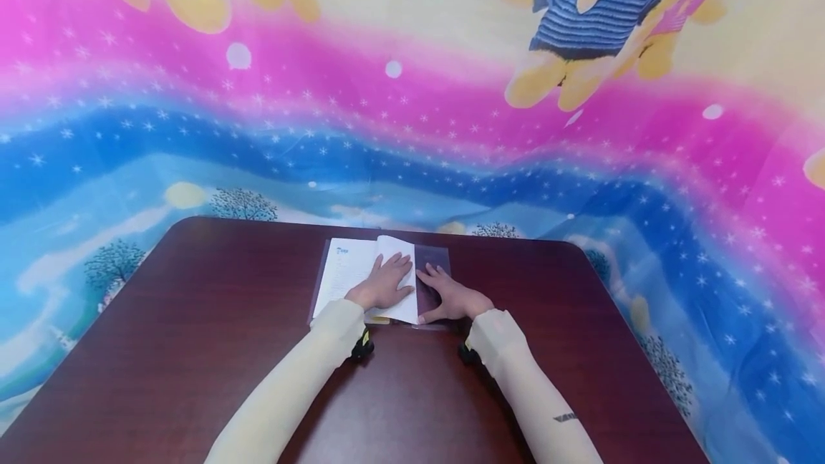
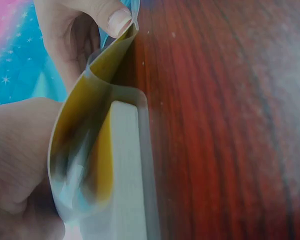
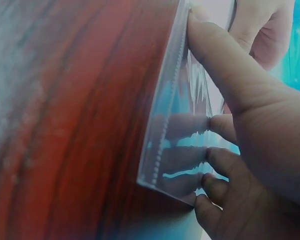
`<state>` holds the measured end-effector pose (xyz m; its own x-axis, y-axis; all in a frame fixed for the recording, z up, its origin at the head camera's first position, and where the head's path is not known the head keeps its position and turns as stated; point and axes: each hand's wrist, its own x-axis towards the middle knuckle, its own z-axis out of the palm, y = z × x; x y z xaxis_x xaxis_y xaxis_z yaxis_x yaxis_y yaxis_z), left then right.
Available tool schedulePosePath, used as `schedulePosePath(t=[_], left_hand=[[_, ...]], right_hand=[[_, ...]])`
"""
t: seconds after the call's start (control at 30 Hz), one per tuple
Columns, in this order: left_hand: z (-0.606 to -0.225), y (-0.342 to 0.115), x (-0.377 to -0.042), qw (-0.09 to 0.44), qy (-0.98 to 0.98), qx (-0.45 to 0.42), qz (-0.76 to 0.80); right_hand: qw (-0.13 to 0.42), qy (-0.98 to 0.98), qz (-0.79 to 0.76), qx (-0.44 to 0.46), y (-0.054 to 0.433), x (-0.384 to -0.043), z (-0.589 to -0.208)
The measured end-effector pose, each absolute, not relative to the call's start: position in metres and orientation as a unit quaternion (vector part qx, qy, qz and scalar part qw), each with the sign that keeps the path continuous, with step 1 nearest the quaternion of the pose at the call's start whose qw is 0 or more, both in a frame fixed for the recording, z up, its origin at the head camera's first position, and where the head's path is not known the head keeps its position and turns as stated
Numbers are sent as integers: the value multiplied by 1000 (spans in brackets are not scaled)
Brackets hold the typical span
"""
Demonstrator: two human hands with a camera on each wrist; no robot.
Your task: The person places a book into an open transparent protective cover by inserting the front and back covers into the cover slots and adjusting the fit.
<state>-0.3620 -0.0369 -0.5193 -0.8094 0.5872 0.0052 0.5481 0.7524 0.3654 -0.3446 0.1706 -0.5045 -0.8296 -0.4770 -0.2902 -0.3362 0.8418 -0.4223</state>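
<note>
A book (image 1: 348, 271) in a clear plastic cover lies on the table, with small print and a blue mark on its white left side. A white leaf (image 1: 396, 244) bows up at its middle. My left hand (image 1: 387, 283) rests on that leaf, fingers spread. In the left wrist view, a yellow sheet (image 2: 104, 170) inside the plastic arches over the white page block (image 2: 127, 165). On the clear plastic flap (image 1: 441, 258) at the right lies my right hand (image 1: 454, 298), fingers apart. Its thumb (image 3: 215, 50) touches the plastic near the front edge.
The dark red-brown table (image 1: 193, 349) has rounded far corners. Behind and beside it hangs a colourful cloth (image 1: 387, 127) printed with bears, snowflakes and trees. Each wrist wears a black device, such as the left one (image 1: 363, 346), below a cream sleeve (image 1: 296, 371).
</note>
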Motion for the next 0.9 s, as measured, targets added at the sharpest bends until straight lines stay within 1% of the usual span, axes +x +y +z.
schedulePosePath(t=[0.23, 0.33, 0.43, 0.6, 0.77, 0.9], left_hand=[[-519, -32, -359, 28, 941, 294, 167], [-520, -29, -357, 21, 944, 291, 155], [-520, -27, -355, 23, 945, 291, 145], [-518, -28, -357, 24, 939, 294, 176], [-515, -38, -362, 43, 919, 310, 239], [-512, -50, -364, 39, 908, 320, 267]], right_hand=[[192, 940, -181, -217, 172, -346, -502], [199, 938, -183, -215, 171, -344, -501], [206, 935, -186, -221, 171, -343, -502], [192, 935, -191, -228, 172, -344, -502], [206, 931, -199, -227, 174, -344, -502], [208, 930, -199, -227, 176, -344, -503]])
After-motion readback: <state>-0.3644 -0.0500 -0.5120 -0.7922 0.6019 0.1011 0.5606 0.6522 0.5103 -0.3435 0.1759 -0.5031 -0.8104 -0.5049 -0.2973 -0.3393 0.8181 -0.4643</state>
